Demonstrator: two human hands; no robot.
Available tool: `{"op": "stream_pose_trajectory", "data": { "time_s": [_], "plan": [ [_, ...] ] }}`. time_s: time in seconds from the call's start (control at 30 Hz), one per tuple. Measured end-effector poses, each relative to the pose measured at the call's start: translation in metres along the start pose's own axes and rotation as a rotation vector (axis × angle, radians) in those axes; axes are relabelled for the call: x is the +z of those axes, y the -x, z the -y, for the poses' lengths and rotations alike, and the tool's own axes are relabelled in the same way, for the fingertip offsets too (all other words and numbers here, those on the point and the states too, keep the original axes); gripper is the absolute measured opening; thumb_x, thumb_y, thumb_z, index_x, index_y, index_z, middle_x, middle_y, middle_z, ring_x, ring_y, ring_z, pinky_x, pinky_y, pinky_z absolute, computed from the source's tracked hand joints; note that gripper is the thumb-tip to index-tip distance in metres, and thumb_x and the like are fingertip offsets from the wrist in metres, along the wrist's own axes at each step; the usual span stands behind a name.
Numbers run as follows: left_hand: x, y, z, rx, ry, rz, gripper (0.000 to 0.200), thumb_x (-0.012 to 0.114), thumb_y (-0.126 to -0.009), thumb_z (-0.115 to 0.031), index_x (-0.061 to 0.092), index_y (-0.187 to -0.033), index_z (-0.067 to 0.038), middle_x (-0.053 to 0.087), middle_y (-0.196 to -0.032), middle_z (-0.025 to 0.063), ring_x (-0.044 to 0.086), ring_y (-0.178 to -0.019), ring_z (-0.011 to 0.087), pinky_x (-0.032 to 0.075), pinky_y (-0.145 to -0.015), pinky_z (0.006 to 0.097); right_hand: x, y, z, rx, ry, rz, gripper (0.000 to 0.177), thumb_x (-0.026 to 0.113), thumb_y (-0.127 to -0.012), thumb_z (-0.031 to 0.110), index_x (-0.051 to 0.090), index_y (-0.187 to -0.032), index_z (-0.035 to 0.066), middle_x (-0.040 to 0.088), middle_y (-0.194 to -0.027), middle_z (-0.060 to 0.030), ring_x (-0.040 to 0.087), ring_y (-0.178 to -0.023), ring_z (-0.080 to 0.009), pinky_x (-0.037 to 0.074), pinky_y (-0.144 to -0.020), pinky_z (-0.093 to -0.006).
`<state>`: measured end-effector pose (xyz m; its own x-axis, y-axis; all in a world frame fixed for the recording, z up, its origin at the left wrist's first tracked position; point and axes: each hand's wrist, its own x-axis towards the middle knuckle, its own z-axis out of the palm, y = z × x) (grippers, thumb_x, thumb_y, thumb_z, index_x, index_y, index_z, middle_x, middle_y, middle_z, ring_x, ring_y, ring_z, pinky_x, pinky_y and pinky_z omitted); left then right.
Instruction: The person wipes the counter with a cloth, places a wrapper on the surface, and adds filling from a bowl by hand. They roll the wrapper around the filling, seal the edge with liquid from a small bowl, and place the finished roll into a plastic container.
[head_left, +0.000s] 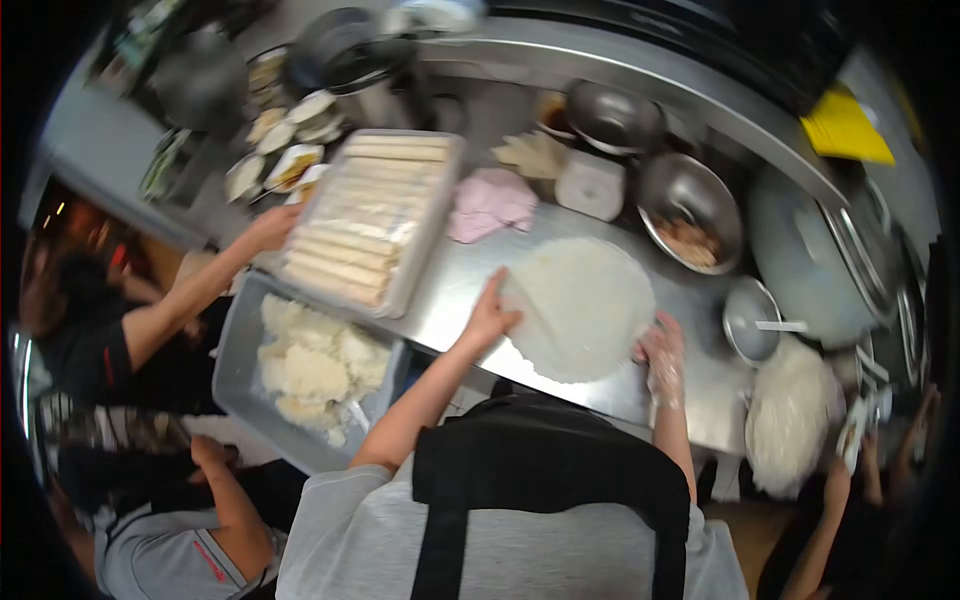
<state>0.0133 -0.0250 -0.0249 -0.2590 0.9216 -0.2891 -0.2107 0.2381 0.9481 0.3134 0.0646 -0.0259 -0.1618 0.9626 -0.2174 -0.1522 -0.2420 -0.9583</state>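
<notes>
- Work position: the thin round wrapper sheet (590, 300) lies on the steel counter (712, 405), between my two hands, its lower rim close to the counter's front edge.
- Left grip: my left hand (487, 316) is at the sheet's left rim, thumb and index finger spread apart, not closed together.
- Right grip: my right hand (661, 352), in a clear plastic glove, is at the opposite rim with fingers curled. I cannot tell whether they pinch the sheet or only rest against it.
- Hazard, tearing: the sheet looks thin and soft. Uneven pull from my two sides could split it.
- Hazard, creasing: a fold line or doubled strip shows near my left fingers. Pressing there could set a wrinkle.
- Hazard, sticking: if the sheet is damp, it could cling to the counter or the loose glove film and drag out of round.
- Hazard, overhang: a small shift toward my body could drop the lower rim over the counter edge.
- Hazard, obstruction: the pink cloth (495, 203) and digital scale (590, 187) stand just beyond the far rim; a forward slide could bunch the sheet against them.
- Hazard, collision: another person's hand (270, 229) is at the tray of rolls (421, 250); a push could send the tray toward my left arm.
</notes>
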Motion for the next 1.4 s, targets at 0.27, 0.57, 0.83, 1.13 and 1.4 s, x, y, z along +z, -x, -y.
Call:
{"op": "stream_pose_trajectory", "data": {
  "time_s": [0.27,0.57,0.83,1.13,1.4],
  "plan": [
    [-0.011,-0.028,-0.016,0.079,-0.105,0.031,0.073,0.055,-0.074,0.014,0.038,-0.14,-0.009,0.063,-0.107,0.0082,0.062,-0.089,0.014,0.051,-0.078,0.026,0.018,-0.014,0.026,0.042,0.289,-0.096,0.058,0.064,-0.077,-0.005,0.04,-0.13,0.001,0.05,-0.068,-0.0016,0.048,-0.053,-0.0097,0.039,-0.044,-0.0238],
    [-0.027,-0.021,-0.045,0.463,-0.652,-0.207,0.031,0.057,-0.082,-0.006,0.061,-0.113,-0.003,0.063,-0.107,0.0127,0.061,-0.09,0.0254,0.049,-0.077,0.0339,-0.041,-0.004,0.001,-0.109,0.566,-0.102,0.025,0.066,-0.076,0.005,0.062,-0.101,0.006,0.06,-0.076,-0.0042,0.057,-0.064,-0.0107,0.048,-0.059,-0.0272],
    [0.01,0.064,-0.006,0.694,-1.035,0.137,0.025,0.067,-0.074,-0.011,0.063,-0.099,-0.006,0.058,-0.098,0.0079,0.052,-0.097,0.026,0.039,-0.088,0.039,0.022,-0.101,0.024,-0.632,1.284,0.037,0.029,0.066,-0.071,0.024,0.062,-0.09,0.002,0.066,-0.079,-0.0124,0.06,-0.071,-0.0305,0.047,-0.066,-0.0393],
    [-0.015,0.078,-0.008,0.693,-1.127,0.051,0.024,0.066,-0.077,-0.018,0.065,-0.098,-0.007,0.059,-0.104,0.0062,0.052,-0.103,0.0243,0.034,-0.098,0.0416,0.02,-0.068,0.025,-0.051,0.766,0.086,0.012,0.066,-0.068,0.01,0.057,-0.073,0.005,0.053,-0.065,0.0005,0.049,-0.061,-0.0093,0.041,-0.055,-0.0288],
    [0.012,0.064,-0.001,0.715,-1.121,0.105,0.029,0.065,-0.08,-0.021,0.062,-0.105,-0.007,0.058,-0.111,0.0056,0.05,-0.109,0.0243,0.028,-0.104,0.0499,-0.031,-0.062,0.021,-0.15,0.65,-0.08,0.016,0.068,-0.07,0.009,0.062,-0.083,0.001,0.056,-0.069,0.0004,0.052,-0.063,-0.01,0.045,-0.059,-0.0266]
  ]
}}
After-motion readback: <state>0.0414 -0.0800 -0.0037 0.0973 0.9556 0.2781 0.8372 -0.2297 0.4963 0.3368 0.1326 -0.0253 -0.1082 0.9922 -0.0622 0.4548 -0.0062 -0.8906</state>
